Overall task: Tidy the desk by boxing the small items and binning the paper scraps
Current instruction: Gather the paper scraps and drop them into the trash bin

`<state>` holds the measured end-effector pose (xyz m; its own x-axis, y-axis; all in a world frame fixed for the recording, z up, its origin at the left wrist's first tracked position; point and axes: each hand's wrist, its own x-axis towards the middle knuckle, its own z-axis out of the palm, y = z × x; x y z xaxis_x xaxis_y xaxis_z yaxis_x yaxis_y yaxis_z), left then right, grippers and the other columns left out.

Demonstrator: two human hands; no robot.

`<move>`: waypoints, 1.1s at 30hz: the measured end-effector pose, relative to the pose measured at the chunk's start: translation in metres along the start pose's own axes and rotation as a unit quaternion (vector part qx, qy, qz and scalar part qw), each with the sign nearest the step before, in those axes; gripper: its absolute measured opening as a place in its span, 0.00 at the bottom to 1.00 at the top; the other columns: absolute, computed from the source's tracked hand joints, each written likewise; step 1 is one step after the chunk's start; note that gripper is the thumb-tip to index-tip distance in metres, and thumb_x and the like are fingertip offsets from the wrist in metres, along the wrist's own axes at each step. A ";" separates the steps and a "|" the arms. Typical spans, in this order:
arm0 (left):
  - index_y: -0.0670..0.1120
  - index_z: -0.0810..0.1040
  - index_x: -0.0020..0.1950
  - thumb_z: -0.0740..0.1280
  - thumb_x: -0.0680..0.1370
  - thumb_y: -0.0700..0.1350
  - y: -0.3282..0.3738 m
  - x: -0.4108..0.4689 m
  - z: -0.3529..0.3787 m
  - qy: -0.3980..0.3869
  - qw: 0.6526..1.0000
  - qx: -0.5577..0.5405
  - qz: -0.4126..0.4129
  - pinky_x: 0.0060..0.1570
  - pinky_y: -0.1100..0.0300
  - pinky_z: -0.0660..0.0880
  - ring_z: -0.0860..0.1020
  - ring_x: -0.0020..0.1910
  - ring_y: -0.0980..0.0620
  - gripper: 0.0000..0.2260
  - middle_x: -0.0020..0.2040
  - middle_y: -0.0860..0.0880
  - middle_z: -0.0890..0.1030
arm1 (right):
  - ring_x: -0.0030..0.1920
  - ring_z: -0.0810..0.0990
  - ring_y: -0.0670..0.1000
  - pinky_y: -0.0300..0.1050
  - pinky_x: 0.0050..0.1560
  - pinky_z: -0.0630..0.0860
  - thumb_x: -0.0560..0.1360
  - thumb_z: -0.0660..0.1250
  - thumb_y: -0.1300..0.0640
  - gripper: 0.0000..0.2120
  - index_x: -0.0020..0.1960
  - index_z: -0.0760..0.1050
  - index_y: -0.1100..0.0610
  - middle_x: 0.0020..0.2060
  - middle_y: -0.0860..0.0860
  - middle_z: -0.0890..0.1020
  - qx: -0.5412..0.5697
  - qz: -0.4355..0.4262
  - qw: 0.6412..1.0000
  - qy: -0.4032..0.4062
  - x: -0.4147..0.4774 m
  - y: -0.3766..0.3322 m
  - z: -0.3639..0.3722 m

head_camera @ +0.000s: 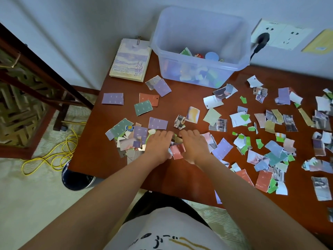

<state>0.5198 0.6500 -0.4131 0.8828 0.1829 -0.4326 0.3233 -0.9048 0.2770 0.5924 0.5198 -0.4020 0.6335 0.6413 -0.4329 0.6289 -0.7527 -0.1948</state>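
Shirt (171,230) | left hand (158,145), right hand (195,147): fingers (166,135) straight, pressing paper scraps (177,150) | notebook (130,60): "Moon And Sea"

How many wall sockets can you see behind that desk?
2, side by side on the wall right of the clear box: the left socket holds a black plug, the right socket is free. More may sit off-frame.

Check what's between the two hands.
A torn red scrap lies on the desk between the left hand and right hand; the head view shows it.
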 end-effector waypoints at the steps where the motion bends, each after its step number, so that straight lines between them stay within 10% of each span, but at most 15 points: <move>1: 0.49 0.68 0.64 0.76 0.67 0.50 0.000 0.000 0.000 -0.004 1.000 -0.004 -0.004 0.57 0.55 0.69 0.72 0.61 0.46 0.29 0.62 0.47 0.75 | 0.62 0.68 0.55 0.48 0.60 0.68 0.70 0.75 0.56 0.30 0.67 0.66 0.51 0.62 0.51 0.74 0.004 0.009 1.000 -0.003 -0.001 -0.001 0.000; 9: 0.48 0.74 0.60 0.68 0.75 0.47 0.001 -0.008 0.004 -0.034 0.999 -0.028 -0.020 0.49 0.54 0.74 0.76 0.54 0.47 0.14 0.57 0.47 0.78 | 0.56 0.74 0.52 0.41 0.42 0.66 0.74 0.70 0.58 0.19 0.65 0.75 0.50 0.56 0.50 0.75 0.078 0.025 0.997 -0.001 -0.009 -0.002 0.010; 15: 0.47 0.74 0.55 0.61 0.79 0.43 0.006 -0.020 0.002 0.020 0.984 -0.150 -0.089 0.47 0.54 0.73 0.77 0.52 0.43 0.06 0.53 0.45 0.79 | 0.54 0.80 0.55 0.46 0.48 0.78 0.79 0.62 0.58 0.13 0.63 0.72 0.49 0.57 0.50 0.82 0.169 0.083 0.982 0.030 -0.028 0.004 0.015; 24: 0.46 0.72 0.62 0.60 0.81 0.46 0.027 -0.041 -0.009 0.139 0.919 -0.326 -0.173 0.50 0.48 0.78 0.79 0.50 0.45 0.11 0.53 0.46 0.79 | 0.40 0.81 0.45 0.29 0.27 0.72 0.80 0.60 0.56 0.11 0.61 0.74 0.55 0.48 0.49 0.83 0.449 0.147 0.877 0.083 -0.052 0.000 -0.022; 33: 0.49 0.73 0.64 0.61 0.81 0.48 0.029 -0.091 -0.004 0.241 0.864 -0.393 -0.203 0.52 0.52 0.74 0.77 0.59 0.46 0.12 0.58 0.47 0.79 | 0.35 0.85 0.55 0.44 0.30 0.80 0.79 0.60 0.61 0.05 0.53 0.73 0.53 0.44 0.56 0.84 0.550 0.087 0.829 0.046 -0.074 -0.034 -0.032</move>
<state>0.4497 0.6085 -0.3623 0.6202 0.7340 -0.2768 0.6048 -0.2227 0.7646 0.5384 0.5027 -0.3351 0.7356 0.4785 -0.4795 -0.2361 -0.4824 -0.8435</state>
